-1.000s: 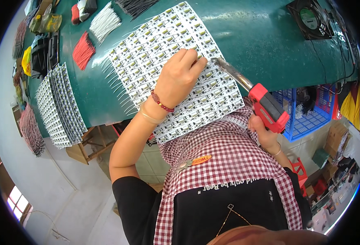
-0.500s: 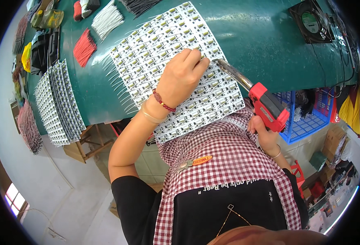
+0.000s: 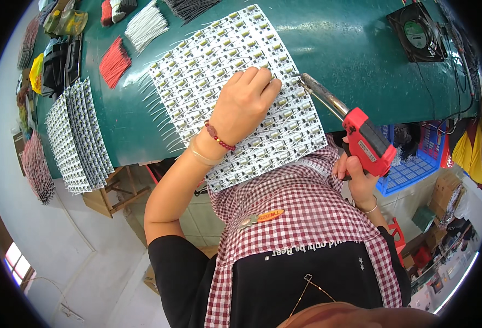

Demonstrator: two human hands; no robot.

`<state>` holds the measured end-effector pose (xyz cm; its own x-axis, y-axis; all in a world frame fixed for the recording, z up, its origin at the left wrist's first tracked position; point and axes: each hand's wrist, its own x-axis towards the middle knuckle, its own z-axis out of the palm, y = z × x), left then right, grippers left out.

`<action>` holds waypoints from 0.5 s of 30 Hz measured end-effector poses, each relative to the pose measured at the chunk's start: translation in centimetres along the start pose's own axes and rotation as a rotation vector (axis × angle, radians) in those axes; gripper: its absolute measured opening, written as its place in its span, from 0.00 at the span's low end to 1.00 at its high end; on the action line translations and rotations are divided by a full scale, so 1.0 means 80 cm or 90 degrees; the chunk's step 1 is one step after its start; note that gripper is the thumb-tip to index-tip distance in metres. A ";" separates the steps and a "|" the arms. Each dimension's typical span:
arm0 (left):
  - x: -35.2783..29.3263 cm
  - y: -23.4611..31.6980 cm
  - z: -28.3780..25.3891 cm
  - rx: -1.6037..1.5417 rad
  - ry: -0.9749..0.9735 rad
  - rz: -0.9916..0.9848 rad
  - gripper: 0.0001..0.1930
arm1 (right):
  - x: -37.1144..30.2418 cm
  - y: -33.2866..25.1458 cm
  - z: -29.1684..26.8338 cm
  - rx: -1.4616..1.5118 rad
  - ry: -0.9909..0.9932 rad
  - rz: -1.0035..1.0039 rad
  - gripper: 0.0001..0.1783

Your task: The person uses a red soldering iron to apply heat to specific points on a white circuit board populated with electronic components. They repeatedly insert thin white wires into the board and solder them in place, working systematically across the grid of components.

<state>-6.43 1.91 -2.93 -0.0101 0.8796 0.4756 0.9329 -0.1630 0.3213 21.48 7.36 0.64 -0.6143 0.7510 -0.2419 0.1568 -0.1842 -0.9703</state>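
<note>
Green tabletop [image 3: 350,71] spreads beneath the white circuit-board panel [image 3: 287,134], whose near edge meets my checked apron [image 3: 312,199]. Over the panel's middle my left hand [image 3: 246,101] curls its fingers down — whether pinching anything, I cannot tell. Rightward, my right hand [image 3: 358,177] wraps a red soldering gun [image 3: 367,143] — tip angled far-left, by the panel's right edge.

Sheet of circuit boards [image 3: 202,74] on the worktable [image 3: 355,82], its near edge reaching over the apron [image 3: 295,205]. Left hand [image 3: 244,103] upon the sheet, right of its centre; right hand [image 3: 359,179] to the right of the sheet, around the handle of the soldering gun [image 3: 365,136], whose tip stands at the sheet's right edge. Wire bundles [image 3: 115,63] beyond the sheet to the left; stacked sheets [image 3: 80,139] at far left; fan [image 3: 415,34] at far right; crate [image 3: 407,179] below the table's near edge, right.
</note>
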 end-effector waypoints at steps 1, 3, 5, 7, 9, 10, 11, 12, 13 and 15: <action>0.000 0.000 -0.002 0.015 -0.003 0.004 0.12 | 0.003 -0.004 0.002 0.014 0.003 -0.005 0.26; -0.001 0.002 -0.008 0.027 0.025 -0.002 0.12 | 0.009 -0.008 0.001 0.024 -0.002 -0.011 0.26; -0.001 0.004 -0.011 0.037 0.050 -0.008 0.12 | 0.012 -0.008 0.000 0.031 -0.002 -0.016 0.26; 0.001 0.006 -0.016 0.049 0.072 -0.022 0.12 | 0.015 -0.008 -0.002 0.033 -0.005 -0.016 0.25; -0.003 0.001 -0.007 0.034 0.057 -0.024 0.13 | 0.017 -0.007 -0.001 0.036 -0.022 0.002 0.24; -0.003 -0.001 -0.003 0.029 0.049 -0.024 0.13 | 0.018 -0.005 -0.001 0.039 -0.032 0.010 0.24; -0.003 0.000 -0.003 0.033 0.032 -0.027 0.12 | 0.019 -0.005 0.000 0.027 -0.033 0.018 0.23; -0.003 0.002 -0.004 0.036 0.014 -0.030 0.12 | 0.020 -0.005 0.000 0.015 -0.034 0.026 0.23; -0.004 0.003 -0.004 0.037 -0.003 -0.032 0.12 | 0.019 -0.004 0.001 0.001 -0.032 0.034 0.22; -0.003 0.005 -0.001 0.035 -0.006 -0.034 0.12 | 0.018 -0.001 0.001 0.002 -0.024 0.029 0.20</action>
<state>-6.12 1.61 -2.82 -0.0570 0.8904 0.4515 0.9493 -0.0917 0.3006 20.50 8.41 0.34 -0.6352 0.7176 -0.2856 0.1828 -0.2196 -0.9583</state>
